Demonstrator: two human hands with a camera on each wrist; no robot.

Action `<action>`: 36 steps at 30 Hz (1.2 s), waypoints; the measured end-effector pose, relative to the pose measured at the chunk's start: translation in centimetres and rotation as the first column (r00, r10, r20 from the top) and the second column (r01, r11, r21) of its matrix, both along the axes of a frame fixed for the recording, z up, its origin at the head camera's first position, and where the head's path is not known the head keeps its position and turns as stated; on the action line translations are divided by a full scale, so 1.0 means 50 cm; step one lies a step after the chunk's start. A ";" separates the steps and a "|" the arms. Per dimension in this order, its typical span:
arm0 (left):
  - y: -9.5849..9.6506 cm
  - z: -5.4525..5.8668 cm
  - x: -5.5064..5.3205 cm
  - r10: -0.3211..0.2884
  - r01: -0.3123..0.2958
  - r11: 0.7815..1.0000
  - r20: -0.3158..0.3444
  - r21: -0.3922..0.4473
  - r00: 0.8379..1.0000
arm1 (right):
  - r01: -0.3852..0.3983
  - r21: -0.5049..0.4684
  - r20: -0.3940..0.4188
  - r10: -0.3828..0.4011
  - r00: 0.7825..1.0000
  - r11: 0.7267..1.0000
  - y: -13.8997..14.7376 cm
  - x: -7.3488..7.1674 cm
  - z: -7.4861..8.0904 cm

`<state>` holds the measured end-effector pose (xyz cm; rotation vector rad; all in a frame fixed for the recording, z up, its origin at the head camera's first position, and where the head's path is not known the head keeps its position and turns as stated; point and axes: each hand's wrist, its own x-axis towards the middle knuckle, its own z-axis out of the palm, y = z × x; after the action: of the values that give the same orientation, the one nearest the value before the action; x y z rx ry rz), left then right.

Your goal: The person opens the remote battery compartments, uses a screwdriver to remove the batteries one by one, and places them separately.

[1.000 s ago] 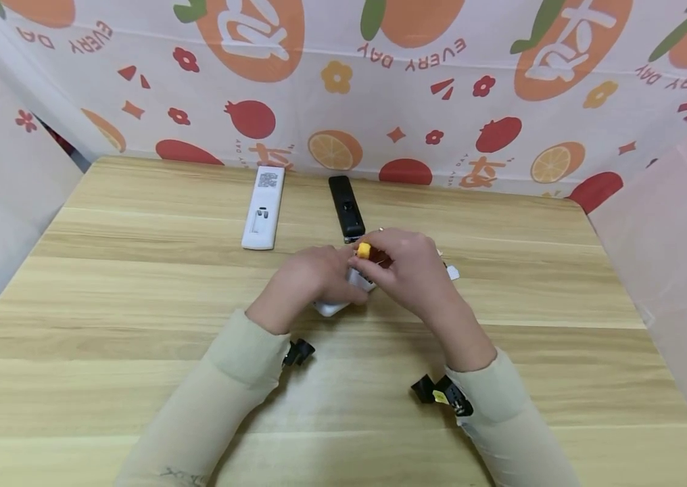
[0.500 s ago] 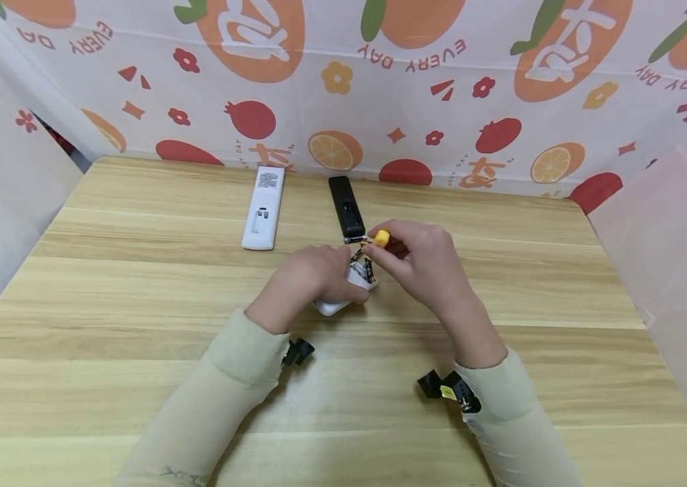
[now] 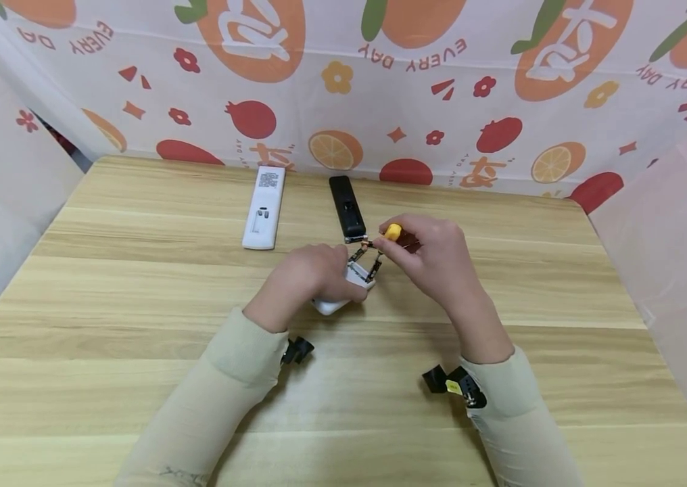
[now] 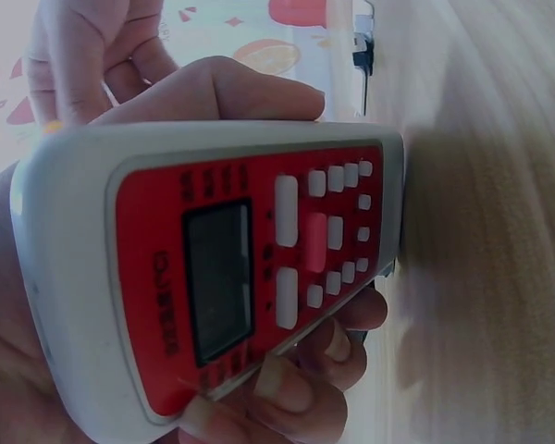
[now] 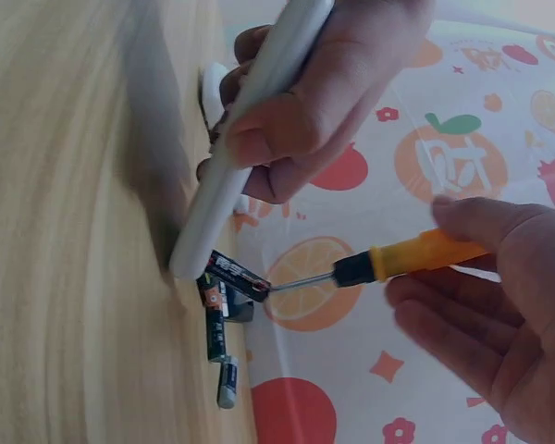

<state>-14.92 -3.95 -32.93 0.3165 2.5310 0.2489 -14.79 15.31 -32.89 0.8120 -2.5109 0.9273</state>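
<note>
In the head view my left hand (image 3: 313, 274) grips a white remote control (image 4: 74, 296) tilted off the table. Its red button face with a grey display shows in the left wrist view. My right hand (image 3: 435, 260) holds a yellow-handled screwdriver (image 5: 416, 257) between thumb and fingers. The metal shaft reaches one end of a dark battery (image 5: 236, 275), which sticks out from the remote's far end. A green battery (image 5: 215, 324) and a smaller-looking grey battery (image 5: 228, 382) lie beyond it on the table. The remote's battery slot is partly hidden by my left hand.
A white remote (image 3: 263, 208) lies back-up at the far left with its battery compartment uncovered. Right of it lies a black remote (image 3: 347, 206). The wooden table (image 3: 136, 325) ends at a fruit-print cloth (image 3: 380, 101) along the back.
My right hand has drawn back to the right with the screwdriver, and the right-hand battery has swung up out of the remote. My left hand has barely moved.
</note>
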 end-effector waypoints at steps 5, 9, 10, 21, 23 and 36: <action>0.001 -0.003 -0.002 0.010 -0.010 1.000 0.005 -0.003 1.000 | -0.038 -0.057 -0.016 0.038 0.999 0.998 0.000 0.004 0.004; 0.002 -0.004 -0.002 0.018 -0.018 1.000 0.006 -0.002 1.000 | -0.065 -0.042 0.016 0.066 0.998 0.997 -0.004 0.004 -0.001; 0.002 -0.004 -0.002 0.018 -0.018 1.000 0.004 -0.002 1.000 | -0.066 -0.037 0.025 0.067 0.997 0.997 -0.005 0.004 -0.003; 0.002 -0.005 -0.002 0.027 -0.027 1.000 0.009 -0.008 1.000 | -0.060 0.017 0.024 0.060 0.998 0.998 -0.008 0.004 -0.004; 0.003 -0.004 -0.002 0.021 -0.021 1.000 0.003 -0.010 1.000 | -0.048 0.001 0.002 0.048 0.999 0.999 -0.008 0.005 -0.003; 0.010 -0.004 0.002 0.013 -0.013 1.000 -0.015 -0.026 1.000 | 0.086 0.019 0.174 -0.088 0.981 0.996 -0.018 0.004 -0.009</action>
<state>-14.84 -3.47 -33.15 0.2929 2.5498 0.2198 -14.59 14.39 -33.35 0.6436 -2.6794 0.9951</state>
